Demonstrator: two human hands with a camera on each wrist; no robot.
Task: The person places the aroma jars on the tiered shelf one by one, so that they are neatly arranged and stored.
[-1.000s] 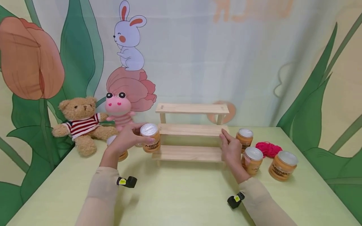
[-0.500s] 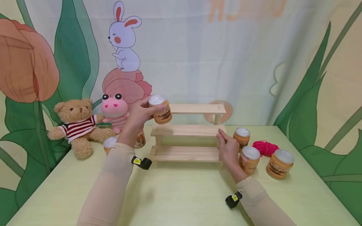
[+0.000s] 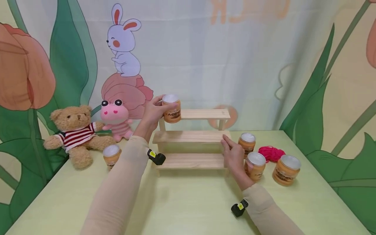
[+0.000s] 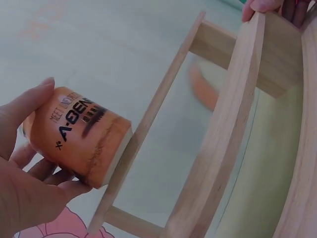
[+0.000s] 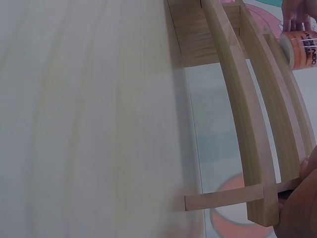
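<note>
My left hand (image 3: pixel 153 113) grips an orange jar (image 3: pixel 172 112) with a silver lid, thumb across its front and fingers behind. The jar is upright at the left end of the top tier of a three-tier wooden rack (image 3: pixel 191 136). In the left wrist view its base (image 4: pixel 115 161) is right at the top board's edge. My right hand (image 3: pixel 234 156) holds the right end of the rack's middle board between thumb and curled fingers. The right wrist view shows only part of this hand (image 5: pixel 299 208), beside the rack's end.
Several similar jars stand on the table: one at left (image 3: pixel 111 156), others at right, including a jar (image 3: pixel 286 170) farthest right. A pink yarn bundle (image 3: pixel 271 153) lies among them. A teddy bear (image 3: pixel 77 133) and a pink plush toy (image 3: pixel 116 119) sit at back left.
My left hand has carried the jar up and to the right, from beside the lower tiers to the top tier. The right hand keeps its hold on the rack.
</note>
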